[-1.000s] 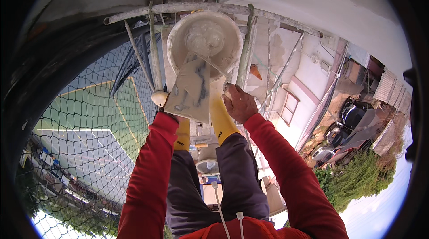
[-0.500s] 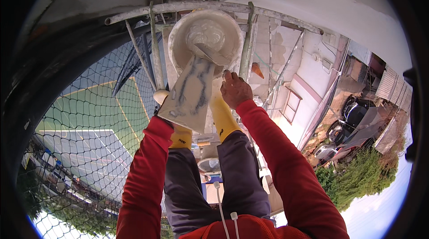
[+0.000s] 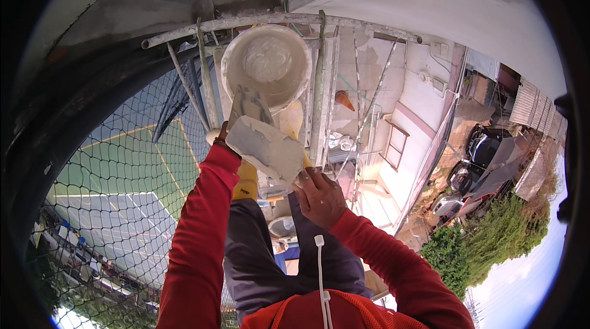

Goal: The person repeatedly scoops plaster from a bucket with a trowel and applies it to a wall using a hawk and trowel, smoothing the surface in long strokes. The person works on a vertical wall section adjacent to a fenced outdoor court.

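Note:
My right hand [image 3: 321, 197] is closed on a wide, flat plastering trowel [image 3: 264, 147], its blade smeared with pale wet plaster. That blade lies across a second trowel [image 3: 251, 104], also coated, which reaches up to the bucket's near rim. My left hand [image 3: 222, 132] grips this second trowel; its fingers are mostly hidden behind the blades. Just beyond both tools stands a round bucket [image 3: 230, 61] with plaster-caked walls. Thick, creamy plaster [image 3: 267, 61] sits in its bottom.
Scaffold poles [image 3: 276, 19] frame the bucket behind and at the sides. Black netting [image 3: 123, 163] hangs at the left, above a sports court far below. I wear yellow boots [image 3: 246, 181]. An orange cone [image 3: 344, 100] and a white building [image 3: 412, 126] are at the right.
My right hand has drawn its trowel out of the bucket, toward me, and onto the left trowel. The left trowel has turned and is now largely covered. The view has shifted slightly.

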`<state>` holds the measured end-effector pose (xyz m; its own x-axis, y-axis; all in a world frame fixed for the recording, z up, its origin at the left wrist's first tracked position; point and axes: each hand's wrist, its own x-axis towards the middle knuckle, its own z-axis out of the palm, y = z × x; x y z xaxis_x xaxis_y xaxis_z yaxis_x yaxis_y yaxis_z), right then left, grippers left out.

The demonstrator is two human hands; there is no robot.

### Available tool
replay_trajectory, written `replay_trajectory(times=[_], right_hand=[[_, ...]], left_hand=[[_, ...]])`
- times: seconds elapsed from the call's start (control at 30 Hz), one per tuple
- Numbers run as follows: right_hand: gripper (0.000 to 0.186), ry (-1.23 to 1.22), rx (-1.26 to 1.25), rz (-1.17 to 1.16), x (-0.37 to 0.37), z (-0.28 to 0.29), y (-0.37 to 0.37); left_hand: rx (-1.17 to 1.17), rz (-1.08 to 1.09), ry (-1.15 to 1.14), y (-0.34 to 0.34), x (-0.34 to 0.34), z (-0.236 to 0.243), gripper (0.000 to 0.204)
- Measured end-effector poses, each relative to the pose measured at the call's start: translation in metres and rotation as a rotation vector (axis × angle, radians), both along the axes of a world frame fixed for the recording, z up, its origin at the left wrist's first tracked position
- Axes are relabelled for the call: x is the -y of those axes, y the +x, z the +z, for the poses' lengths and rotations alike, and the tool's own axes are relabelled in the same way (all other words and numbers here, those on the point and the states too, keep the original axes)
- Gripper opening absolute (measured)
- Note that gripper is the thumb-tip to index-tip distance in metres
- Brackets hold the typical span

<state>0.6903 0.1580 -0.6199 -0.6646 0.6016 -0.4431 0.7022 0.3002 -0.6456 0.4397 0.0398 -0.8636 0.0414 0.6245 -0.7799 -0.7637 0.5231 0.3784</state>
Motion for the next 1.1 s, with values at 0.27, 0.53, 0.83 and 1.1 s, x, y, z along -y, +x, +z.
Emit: replay_trajectory(times=[0.27, 0.53, 0.83, 1.1], right_hand=[[0.041, -0.057, -0.135, -0.262, -0.033, -0.032, -0.004], [0.035, -0.279, 0.077, -0.371, -0.064, -0.170, -0.052], [0.034, 0.081, -0.112, 0.048, -0.003, -0.052, 0.001], [0.028, 0.028, 0.249, -0.019, -0.046, -0.187, -0.040]], left_hand=[[-0.454, -0.289, 0.276, -0.009, -0.013, 0.069, 0.044], [0.182, 0.202, 0.076, -0.026, -0.020, 0.137, 0.047], [0.091, 0.119, 0.061, -0.007, 0.006, 0.056, 0.046], [0.390, 0.220, 0.020, -0.019, 0.001, 0.087, 0.048]])
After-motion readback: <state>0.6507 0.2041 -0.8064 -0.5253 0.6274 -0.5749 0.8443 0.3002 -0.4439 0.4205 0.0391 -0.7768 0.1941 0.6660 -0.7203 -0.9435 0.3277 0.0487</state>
